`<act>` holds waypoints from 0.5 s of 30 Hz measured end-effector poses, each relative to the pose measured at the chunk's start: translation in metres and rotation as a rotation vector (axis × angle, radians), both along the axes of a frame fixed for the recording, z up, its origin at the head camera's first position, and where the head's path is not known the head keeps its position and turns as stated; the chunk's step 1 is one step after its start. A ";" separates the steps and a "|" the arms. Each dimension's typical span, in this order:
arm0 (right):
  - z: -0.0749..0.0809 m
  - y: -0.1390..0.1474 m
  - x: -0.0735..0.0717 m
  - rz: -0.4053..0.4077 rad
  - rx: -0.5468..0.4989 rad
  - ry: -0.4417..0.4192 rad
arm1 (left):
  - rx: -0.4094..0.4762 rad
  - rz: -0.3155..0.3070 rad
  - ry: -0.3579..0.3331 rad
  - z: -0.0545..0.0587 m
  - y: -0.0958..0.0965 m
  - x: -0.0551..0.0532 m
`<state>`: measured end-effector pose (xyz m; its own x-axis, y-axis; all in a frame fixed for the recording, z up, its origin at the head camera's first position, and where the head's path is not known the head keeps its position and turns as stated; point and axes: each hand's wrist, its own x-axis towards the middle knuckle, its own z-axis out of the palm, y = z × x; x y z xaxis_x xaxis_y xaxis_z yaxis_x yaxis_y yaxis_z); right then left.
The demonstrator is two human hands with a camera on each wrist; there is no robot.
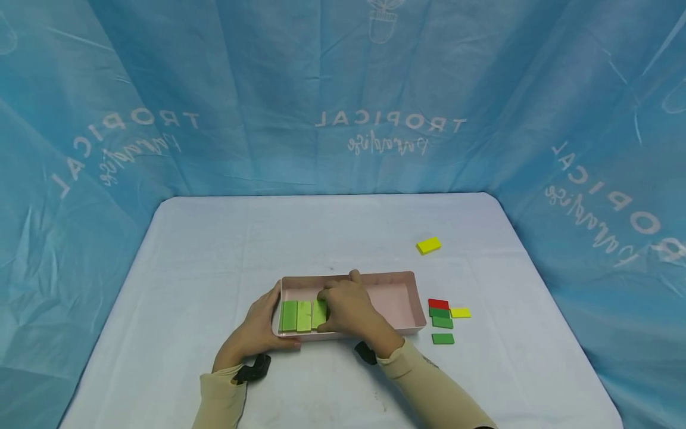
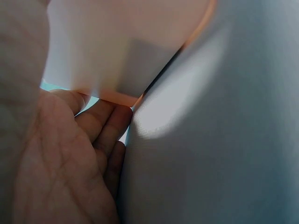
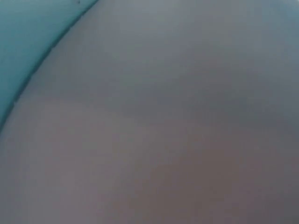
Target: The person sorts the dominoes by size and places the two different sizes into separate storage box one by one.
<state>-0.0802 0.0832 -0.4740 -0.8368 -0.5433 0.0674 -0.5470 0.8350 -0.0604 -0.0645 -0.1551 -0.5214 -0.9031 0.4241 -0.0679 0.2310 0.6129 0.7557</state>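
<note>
A shallow pink box (image 1: 393, 298) lies on the table, long side toward me. At its left end my left hand (image 1: 257, 325) grips the corner, thumb along the near wall and fingers along the left side. The left wrist view shows the fingers (image 2: 105, 121) against the box's pale wall (image 2: 112, 51). Inside, a green block (image 1: 289, 316) and a light green block (image 1: 303, 316) stand side by side. My right hand (image 1: 351, 307) reaches into the box and pinches another light green block (image 1: 318, 313) beside them, covering part of it. The right wrist view is blurred.
Right of the box lie a red block (image 1: 438, 304), several green blocks (image 1: 442, 339) and a yellow block (image 1: 460, 313). Another yellow block (image 1: 429, 245) lies farther back. A white cloth covers the table (image 1: 257, 232), with blue curtains (image 1: 343, 71) around it.
</note>
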 end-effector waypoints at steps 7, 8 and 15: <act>-0.001 -0.001 -0.001 0.009 -0.014 -0.024 | -0.005 -0.004 0.001 -0.002 0.000 -0.001; -0.001 -0.001 -0.001 0.011 -0.016 -0.026 | -0.006 -0.005 0.001 -0.003 0.000 -0.001; -0.001 -0.002 -0.002 0.021 -0.024 -0.044 | -0.012 -0.003 -0.007 -0.003 0.000 -0.001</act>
